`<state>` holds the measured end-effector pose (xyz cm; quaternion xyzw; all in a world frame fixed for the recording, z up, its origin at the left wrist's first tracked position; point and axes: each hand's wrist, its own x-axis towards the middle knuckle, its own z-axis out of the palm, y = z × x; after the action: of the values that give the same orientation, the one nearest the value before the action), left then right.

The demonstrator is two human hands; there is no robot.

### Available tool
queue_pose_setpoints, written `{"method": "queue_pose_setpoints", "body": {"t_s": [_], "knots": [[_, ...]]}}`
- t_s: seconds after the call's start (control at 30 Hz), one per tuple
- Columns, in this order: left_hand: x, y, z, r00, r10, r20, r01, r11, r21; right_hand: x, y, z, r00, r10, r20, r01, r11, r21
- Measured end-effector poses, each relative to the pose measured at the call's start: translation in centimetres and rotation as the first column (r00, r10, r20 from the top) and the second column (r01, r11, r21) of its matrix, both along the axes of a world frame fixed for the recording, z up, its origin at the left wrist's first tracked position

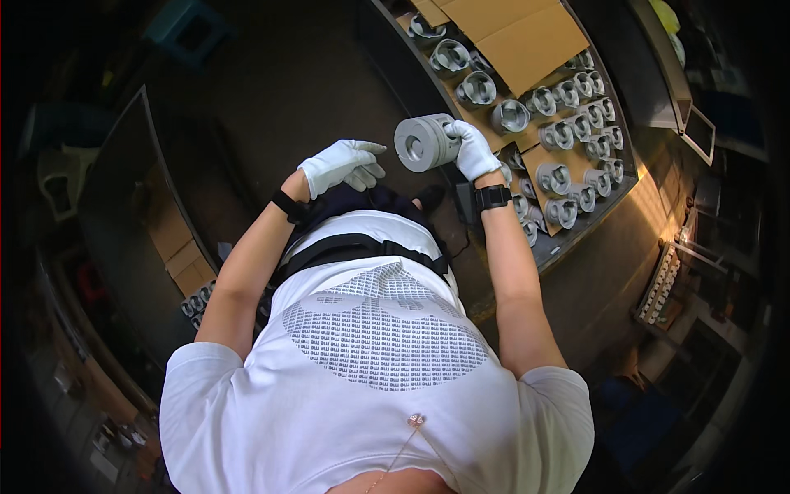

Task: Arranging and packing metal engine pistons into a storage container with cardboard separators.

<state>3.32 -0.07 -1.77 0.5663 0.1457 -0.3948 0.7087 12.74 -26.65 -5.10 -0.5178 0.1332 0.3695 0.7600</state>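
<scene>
A grey metal piston (pixel 420 146) is gripped in my right hand (pixel 475 150), which wears a white glove. The piston's round crown, with a bowl in its middle, faces left toward my other hand, and ring grooves run round its side. My left hand (pixel 344 165), also gloved in white, is a short way to the left of the piston and does not touch it. Its fingers are stretched out and a little apart, with nothing in them. Several more pistons (pixel 555 178) stand in rows in the large bin just beyond my right hand.
Brown cardboard sheets (pixel 518 41) lie among the pistons in the dark-walled bin at the right. Another dark bin (pixel 148 189) with cardboard and several pistons (pixel 197 303) is at my left. A blue stool (pixel 189 33) stands far left, and a metal frame (pixel 699 136) is at the far right.
</scene>
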Motion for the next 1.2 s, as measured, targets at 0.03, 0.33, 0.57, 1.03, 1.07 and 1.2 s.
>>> {"method": "queue_pose_setpoints", "body": {"t_s": [0.03,0.33,0.57,1.03,1.07,1.2], "knots": [[-0.2,0.1,-0.1,1.000,0.017,-0.011,-0.017,1.000,-0.002,0.0,0.2,0.4,0.999,0.025,0.034,-0.024,0.999,-0.024],[-1.8,0.6,-1.5,0.998,0.060,0.004,-0.060,0.998,0.022,0.2,0.1,0.7,0.984,0.096,0.149,-0.069,0.981,-0.179],[-0.2,-0.4,-2.4,0.910,0.265,-0.319,-0.376,0.851,-0.366,-0.8,3.0,1.2,0.952,0.190,0.238,-0.147,0.971,-0.189],[-10.3,5.7,-6.5,0.828,0.534,-0.169,-0.543,0.840,-0.007,-1.4,-1.7,-0.4,0.902,0.267,0.340,-0.141,0.925,-0.352],[-11.6,6.4,-6.6,0.808,0.563,-0.172,-0.572,0.820,0.001,-1.4,-1.6,-0.5,0.912,0.269,0.309,-0.158,0.927,-0.340],[-17.7,8.1,-7.2,0.650,0.725,-0.229,-0.726,0.681,0.095,-1.1,0.5,-0.5,0.920,0.332,0.207,-0.241,0.898,-0.368]]}}
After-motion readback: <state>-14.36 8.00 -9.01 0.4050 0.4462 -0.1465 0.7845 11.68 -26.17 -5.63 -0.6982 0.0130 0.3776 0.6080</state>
